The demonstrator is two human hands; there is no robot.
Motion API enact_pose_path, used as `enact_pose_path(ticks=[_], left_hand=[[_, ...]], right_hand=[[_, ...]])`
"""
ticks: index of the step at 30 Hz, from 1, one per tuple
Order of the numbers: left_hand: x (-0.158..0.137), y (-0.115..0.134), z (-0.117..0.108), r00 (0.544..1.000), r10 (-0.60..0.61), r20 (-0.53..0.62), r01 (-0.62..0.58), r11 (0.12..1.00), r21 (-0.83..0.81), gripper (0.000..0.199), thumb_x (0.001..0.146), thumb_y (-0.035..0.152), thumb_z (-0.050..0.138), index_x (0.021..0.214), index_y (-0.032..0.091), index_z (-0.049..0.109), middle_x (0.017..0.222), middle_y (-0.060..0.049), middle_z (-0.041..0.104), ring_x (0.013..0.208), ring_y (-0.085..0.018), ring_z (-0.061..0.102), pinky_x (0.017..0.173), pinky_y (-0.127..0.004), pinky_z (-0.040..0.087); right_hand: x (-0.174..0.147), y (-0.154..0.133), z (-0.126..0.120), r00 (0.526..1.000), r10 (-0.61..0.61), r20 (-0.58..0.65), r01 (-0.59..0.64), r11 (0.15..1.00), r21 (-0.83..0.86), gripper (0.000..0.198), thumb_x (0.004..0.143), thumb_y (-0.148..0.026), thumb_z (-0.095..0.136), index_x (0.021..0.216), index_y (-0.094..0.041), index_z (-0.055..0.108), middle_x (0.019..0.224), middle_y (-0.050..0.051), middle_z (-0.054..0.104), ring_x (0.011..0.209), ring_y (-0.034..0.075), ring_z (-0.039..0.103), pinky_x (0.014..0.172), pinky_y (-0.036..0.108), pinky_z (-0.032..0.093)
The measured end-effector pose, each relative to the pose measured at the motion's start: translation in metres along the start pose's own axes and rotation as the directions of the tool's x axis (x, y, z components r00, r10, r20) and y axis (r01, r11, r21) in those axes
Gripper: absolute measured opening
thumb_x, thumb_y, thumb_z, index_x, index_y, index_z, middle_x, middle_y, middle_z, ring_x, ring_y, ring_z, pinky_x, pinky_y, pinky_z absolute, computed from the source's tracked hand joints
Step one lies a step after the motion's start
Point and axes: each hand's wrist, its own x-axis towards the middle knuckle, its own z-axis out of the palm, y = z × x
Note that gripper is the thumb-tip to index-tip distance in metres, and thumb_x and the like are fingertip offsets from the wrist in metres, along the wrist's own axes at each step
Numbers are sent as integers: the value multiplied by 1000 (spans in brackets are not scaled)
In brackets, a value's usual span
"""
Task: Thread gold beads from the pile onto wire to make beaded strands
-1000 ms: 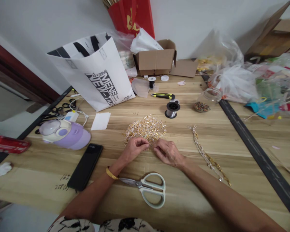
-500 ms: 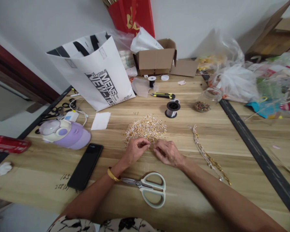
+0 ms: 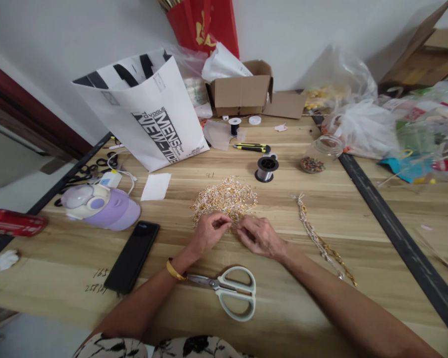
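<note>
A loose pile of small gold and clear beads (image 3: 226, 196) lies on the wooden table (image 3: 276, 303). At its near edge my left hand (image 3: 210, 229) pinches thumb and forefinger together. Just to the right, my right hand (image 3: 259, 234) has its fingers curled in a pinch, with the tips close to those of the left. Whatever is between the fingertips is too small to make out. Scissors (image 3: 227, 288) with pale green handles lie below the hands, their blades pointing toward my left wrist. Several gold and silver strands (image 3: 321, 241) lie to the right.
A spool of clear line (image 3: 266, 169), a yellow-black utility knife (image 3: 252, 147) and a jar of beads (image 3: 321, 153) stand or lie beyond the pile. On the left are a black phone (image 3: 132, 258), a purple bottle (image 3: 102, 205) and a white bag (image 3: 145, 114).
</note>
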Motion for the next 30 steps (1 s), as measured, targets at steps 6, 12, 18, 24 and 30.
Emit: enact_pose_path(ticks=[6,12,18,24,30], left_hand=[[-1,1,1,1000,10,-9,-10,1000,24,7,76,15,58,75,13,65,72,-5,66,68,-14,61,63,-23,48],[0,2,0,998,57,-26,-55,996,70,8,76,14,58,74,14,66,72,-4,66,67,-13,60,63,-22,47],[-2,4,0,998,65,-22,-63,995,73,7,76,14,58,75,14,65,72,-4,66,66,-13,60,62,-22,47],[-2,6,0,998,58,-28,-56,996,68,7,74,14,59,74,15,66,71,-3,67,65,-13,60,62,-22,47],[-2,4,1,1000,6,-6,-6,1000,8,7,75,15,59,76,14,66,73,-4,67,68,-14,61,64,-23,48]], right_hand=[[0,0,0,1000,6,7,-6,1000,-6,5,89,-17,44,87,-18,48,71,2,54,59,13,48,57,24,37],[1,0,0,1000,6,0,-6,1000,-7,5,89,-17,44,86,-18,48,71,2,55,60,13,48,57,24,38],[1,0,0,1000,14,2,-14,1000,3,5,89,-16,44,86,-19,48,70,2,55,60,13,49,57,23,38],[1,0,0,1000,17,5,-17,1000,-2,5,89,-17,44,86,-19,48,71,2,55,60,13,50,57,23,38],[0,0,1,1000,31,8,-31,1000,-8,5,89,-17,44,86,-19,48,72,2,56,60,13,50,57,23,38]])
